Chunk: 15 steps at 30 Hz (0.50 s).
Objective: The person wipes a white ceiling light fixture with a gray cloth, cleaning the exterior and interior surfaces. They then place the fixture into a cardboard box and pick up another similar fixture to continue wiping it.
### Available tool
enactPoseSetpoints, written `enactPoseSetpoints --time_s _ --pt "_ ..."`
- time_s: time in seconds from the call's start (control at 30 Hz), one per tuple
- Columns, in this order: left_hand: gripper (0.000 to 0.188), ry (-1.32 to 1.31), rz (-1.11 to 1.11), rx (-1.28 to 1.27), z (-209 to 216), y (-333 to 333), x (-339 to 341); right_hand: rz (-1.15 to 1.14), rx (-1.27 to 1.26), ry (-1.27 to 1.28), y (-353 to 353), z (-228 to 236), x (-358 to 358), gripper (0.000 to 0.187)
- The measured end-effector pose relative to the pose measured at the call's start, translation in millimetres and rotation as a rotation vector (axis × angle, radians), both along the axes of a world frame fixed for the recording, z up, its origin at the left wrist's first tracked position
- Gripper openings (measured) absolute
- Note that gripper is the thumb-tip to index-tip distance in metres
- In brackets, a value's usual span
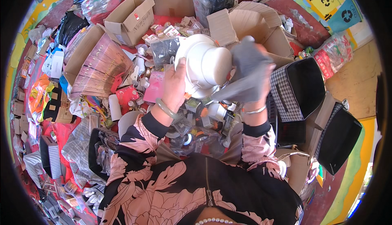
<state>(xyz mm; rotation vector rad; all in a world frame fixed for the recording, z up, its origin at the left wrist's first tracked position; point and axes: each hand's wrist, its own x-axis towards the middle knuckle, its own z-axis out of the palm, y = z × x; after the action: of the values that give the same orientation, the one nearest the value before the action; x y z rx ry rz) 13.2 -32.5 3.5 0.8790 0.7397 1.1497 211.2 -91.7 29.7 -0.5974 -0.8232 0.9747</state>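
Observation:
My left hand [174, 87] grips the rim of a white round piece [216, 65], wide-flanged with a drum-shaped middle, and tilts it to the right. Its exact kind does not show. A grey cloth [243, 80], smeared by motion, is in my right hand [264, 87] just right of the white piece. Whether cloth and piece touch I cannot tell. Beneath both hands lies a heap of small boxes, clear plastic packaging [179, 123] and a white cup-like part [217, 111].
Open cardboard boxes [130, 20] stand at the back, another box [255, 27] beyond my right hand. Black boxes with houndstooth sides [304, 88] lean at the right. A pink pleated carton [102, 63] lies left, with mixed bags and packaging around it.

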Motion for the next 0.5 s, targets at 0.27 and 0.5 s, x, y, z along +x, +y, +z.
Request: enactPoseSetpoints --time_s 0.27,0.5 --pt "0.033 0.519 0.084 0.541 11 -27 7 -0.652 -0.029 -1.110 -6 -15 -47 0.066" --pt "0.024 0.565 0.042 0.846 11 -25 2 -0.462 -0.215 -0.383 -8 -6 -44 0.047"
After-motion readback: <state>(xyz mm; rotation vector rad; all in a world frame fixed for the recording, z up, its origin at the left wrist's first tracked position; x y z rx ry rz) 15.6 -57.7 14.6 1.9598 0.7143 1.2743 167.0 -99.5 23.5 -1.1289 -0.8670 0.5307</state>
